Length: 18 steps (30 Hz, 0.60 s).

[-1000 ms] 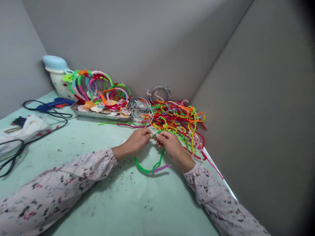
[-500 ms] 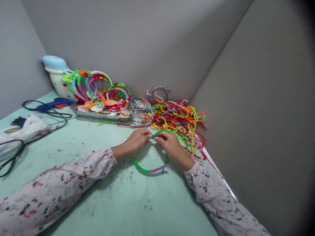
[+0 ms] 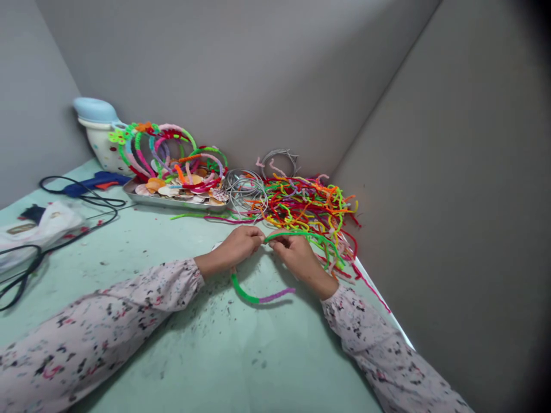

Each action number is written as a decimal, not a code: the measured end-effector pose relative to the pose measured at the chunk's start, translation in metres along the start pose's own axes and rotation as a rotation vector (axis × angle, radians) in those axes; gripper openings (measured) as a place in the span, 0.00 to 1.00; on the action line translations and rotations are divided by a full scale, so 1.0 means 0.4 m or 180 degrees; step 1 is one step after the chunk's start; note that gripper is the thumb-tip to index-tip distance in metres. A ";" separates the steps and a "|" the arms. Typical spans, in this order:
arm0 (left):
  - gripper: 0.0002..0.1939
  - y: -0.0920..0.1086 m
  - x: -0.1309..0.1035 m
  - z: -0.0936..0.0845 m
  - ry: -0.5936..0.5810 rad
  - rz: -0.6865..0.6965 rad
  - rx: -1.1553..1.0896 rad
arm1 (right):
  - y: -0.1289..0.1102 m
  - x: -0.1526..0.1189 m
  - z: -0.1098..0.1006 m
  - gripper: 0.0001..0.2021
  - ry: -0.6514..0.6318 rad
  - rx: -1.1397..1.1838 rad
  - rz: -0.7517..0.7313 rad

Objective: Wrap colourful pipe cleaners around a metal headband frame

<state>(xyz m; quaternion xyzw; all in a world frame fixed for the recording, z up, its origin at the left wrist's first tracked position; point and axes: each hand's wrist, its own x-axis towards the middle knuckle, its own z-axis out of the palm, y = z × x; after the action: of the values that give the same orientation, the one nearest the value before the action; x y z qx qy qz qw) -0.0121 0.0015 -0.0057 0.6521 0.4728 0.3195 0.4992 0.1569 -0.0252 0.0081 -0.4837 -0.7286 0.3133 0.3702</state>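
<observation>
My left hand (image 3: 241,244) is closed in a pinch on a curved headband wrapped in green and purple pipe cleaner (image 3: 246,295). The wrapped end hangs below that hand and curves right to a purple tip; the rest of the band is hidden by my fingers. Close beside it, my right hand (image 3: 295,252) pinches a green pipe cleaner (image 3: 297,233) near its left end, where it meets the band. The pipe cleaner's free length arches over the back of my right hand and droops to the right.
A metal tray (image 3: 181,202) holds shells and several colourful headbands (image 3: 142,146). Coiled wire (image 3: 247,189) and a heap of pipe cleaners (image 3: 305,201) lie behind my hands. At left are a blue glue gun (image 3: 94,182), a black cord (image 3: 80,232), a plastic bag (image 3: 51,223) and a white-and-blue container (image 3: 101,135).
The green pipe cleaner's free end has swung from below my right hand up and out to the right, over its back. Both hands remain nearly in place.
</observation>
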 end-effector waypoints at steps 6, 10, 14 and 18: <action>0.09 0.008 -0.005 0.003 0.0011 -0.0089 0.0024 | -0.003 -0.001 -0.004 0.13 0.0024 -0.0075 -0.0384; 0.09 0.011 -0.009 0.003 -0.0026 -0.0073 -0.0033 | 0.003 -0.003 -0.003 0.14 0.0077 -0.0166 -0.0506; 0.10 0.008 -0.008 0.000 -0.0070 -0.0100 -0.0073 | 0.010 -0.006 0.004 0.13 0.0131 -0.0297 -0.0528; 0.10 -0.003 -0.001 -0.002 -0.0003 -0.0086 -0.0057 | 0.020 -0.008 0.013 0.12 0.0219 -0.0416 -0.0532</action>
<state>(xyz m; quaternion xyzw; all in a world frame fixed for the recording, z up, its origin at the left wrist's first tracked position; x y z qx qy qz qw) -0.0133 0.0013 -0.0068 0.6413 0.4785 0.3167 0.5094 0.1571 -0.0259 -0.0021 -0.4548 -0.7722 0.2163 0.3875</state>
